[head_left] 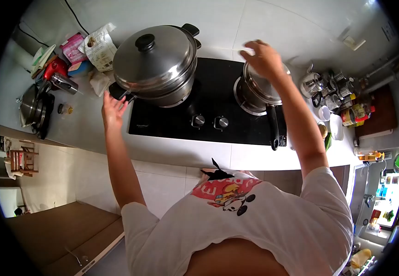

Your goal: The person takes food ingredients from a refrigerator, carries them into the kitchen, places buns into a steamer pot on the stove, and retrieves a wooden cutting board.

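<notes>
My left hand [114, 109] is beside the black side handle of the large lidded steel pot [162, 69], fingers apart; whether a fingertip touches the handle I cannot tell. The pot stands on the left burner of the black gas stove [213, 78]. Above the smaller steel saucepan [254, 87] on the right burner hovers my right hand [264, 57], its fingers spread and nothing in them. It partly hides the saucepan's lid. The saucepan's long black handle [273, 126] points toward my body. Two silver knobs [198, 121] sit at the stove's front.
Left of the stove are a paper bag [99, 48], a pink packet [74, 48], a small glass jar [64, 109] and another lidded pot [30, 108]. Steel pots [312, 83], white bowls [336, 126] and bottles [358, 114] stand at the right. The counter's front edge runs before me.
</notes>
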### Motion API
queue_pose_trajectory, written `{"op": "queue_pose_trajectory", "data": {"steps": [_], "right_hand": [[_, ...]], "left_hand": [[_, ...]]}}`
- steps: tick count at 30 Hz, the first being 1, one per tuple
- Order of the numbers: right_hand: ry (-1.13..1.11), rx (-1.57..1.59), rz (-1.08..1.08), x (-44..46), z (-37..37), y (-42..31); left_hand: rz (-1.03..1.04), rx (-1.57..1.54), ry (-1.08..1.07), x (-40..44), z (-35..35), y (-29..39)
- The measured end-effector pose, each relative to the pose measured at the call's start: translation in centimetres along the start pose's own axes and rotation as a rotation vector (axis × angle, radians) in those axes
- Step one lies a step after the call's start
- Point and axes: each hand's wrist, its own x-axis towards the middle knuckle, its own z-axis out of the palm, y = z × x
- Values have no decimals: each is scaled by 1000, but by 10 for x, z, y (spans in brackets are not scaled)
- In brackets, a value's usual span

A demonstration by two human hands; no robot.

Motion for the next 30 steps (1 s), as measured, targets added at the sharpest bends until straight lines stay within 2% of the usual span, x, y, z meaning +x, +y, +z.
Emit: {"op": "queue_pose_trajectory", "data": {"steps": [1, 3, 5, 8, 11, 13, 14, 16, 17, 19, 24, 30], "right_hand": [[-27, -62, 87, -4, -8, 18], [-6, -261, 78, -13, -8, 64], [-158, -376, 216, -21, -17, 77], [-236, -359, 313, -31, -18, 88], [-279, -292, 311, -36, -13, 100], [-255, -235, 285, -37, -2, 110], [-216, -227, 295, -39, -4, 107], [-256, -184, 302, -38, 0, 112], [-179, -230, 261, -40, 7, 117], [-192, -191, 279, -38, 6, 115], [-151, -154, 298, -40, 8, 113], [120, -93, 361, -57, -40, 117]], "left_hand": [[-6, 2, -7, -1, 2, 0], [288, 42, 333, -6, 10, 4], [337, 26, 349, -20, 26, 9], [477, 2, 374, -30, 36, -5], [630, -45, 432, -69, 68, -13], [737, -65, 333, -106, 95, -30], [720, -68, 301, -119, 106, -41], [673, -28, 4, -141, 128, -67], [585, -7, -61, -150, 140, -77], [460, 23, -231, -161, 154, -97], [471, 146, -406, -189, 178, -108], [475, 126, -466, -197, 190, -108]]}}
